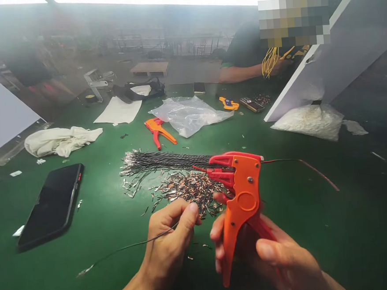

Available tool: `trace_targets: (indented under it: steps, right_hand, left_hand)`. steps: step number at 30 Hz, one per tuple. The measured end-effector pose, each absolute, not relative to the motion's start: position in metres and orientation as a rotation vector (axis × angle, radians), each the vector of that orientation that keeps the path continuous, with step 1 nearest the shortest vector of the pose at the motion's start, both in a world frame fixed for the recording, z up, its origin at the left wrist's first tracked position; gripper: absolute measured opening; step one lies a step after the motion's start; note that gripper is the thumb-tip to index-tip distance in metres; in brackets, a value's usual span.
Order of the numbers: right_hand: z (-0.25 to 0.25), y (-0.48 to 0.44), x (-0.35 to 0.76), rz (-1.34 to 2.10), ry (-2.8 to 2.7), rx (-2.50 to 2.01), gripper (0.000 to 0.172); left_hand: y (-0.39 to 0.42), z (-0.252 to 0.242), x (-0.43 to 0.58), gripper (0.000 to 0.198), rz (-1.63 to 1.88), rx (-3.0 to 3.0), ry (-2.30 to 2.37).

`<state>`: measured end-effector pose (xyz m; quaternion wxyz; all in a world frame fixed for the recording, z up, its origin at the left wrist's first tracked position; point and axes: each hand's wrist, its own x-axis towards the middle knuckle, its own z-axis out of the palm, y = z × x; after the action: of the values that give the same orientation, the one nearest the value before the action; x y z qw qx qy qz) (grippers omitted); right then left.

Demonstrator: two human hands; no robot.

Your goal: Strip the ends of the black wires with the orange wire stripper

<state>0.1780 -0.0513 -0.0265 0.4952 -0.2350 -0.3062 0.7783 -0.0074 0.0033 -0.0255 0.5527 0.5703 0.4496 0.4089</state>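
Between the thumb and fingers of my left hand (171,235) is pinched a thin black wire (130,245); its tail runs left to a small metal terminal (86,270). My right hand (287,253) is wrapped around the handles of an orange and red wire stripper (245,181), held upright with its jaws pointing left. A thin reddish strand (317,167) extends to the right from the tool's head. Behind the tool lies a bundle of black wires (171,158) with metal terminals at the left end. In front of the bundle is a pile of wire scraps (191,189).
A black phone (52,203) and a white cloth (60,141) lie to the left. Farther back are another orange wire stripper (159,132), a clear plastic bag (191,114) and a yellow tool (228,103). A filled bag (311,121) rests at right. Across the table, a person holds yellow wires (270,62).
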Motion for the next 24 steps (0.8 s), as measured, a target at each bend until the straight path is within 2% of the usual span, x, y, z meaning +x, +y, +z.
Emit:
trace_targets:
  steps: [2, 5, 10, 13, 18, 20, 24]
  right_hand:
    - [-0.028, -0.052, 0.178, 1.922, -0.836, -0.627, 0.040]
    - [-0.028, -0.051, 0.176, 1.955, -0.930, -0.671, 0.047]
    - [-0.030, -0.047, 0.172, 1.944, -0.951, -0.693, 0.043]
    - [-0.034, -0.047, 0.172, 1.948, -0.874, -0.670, 0.041]
    - [-0.037, -0.050, 0.174, 1.946, -0.795, -0.662, 0.052]
    - [-0.036, -0.050, 0.173, 1.942, -0.759, -0.632, 0.048]
    - [-0.034, -0.050, 0.172, 1.931, -0.685, -0.621, 0.047]
  left_hand:
    - [0.003, -0.022, -0.006, 0.047, 0.942, 1.358, 1.055]
    - [0.003, -0.019, -0.005, 0.038, 0.868, 1.303, 1.010]
    - [0.008, -0.017, -0.007, 0.030, 0.912, 1.376, 0.981]
    - [0.008, -0.018, -0.006, 0.029, 0.890, 1.413, 0.953]
    - [0.003, -0.023, -0.002, 0.029, 0.825, 1.289, 0.857]
    - [0.002, -0.024, -0.003, 0.029, 0.834, 1.293, 0.835]
    - [0.002, -0.023, -0.006, 0.032, 0.960, 1.584, 0.952]
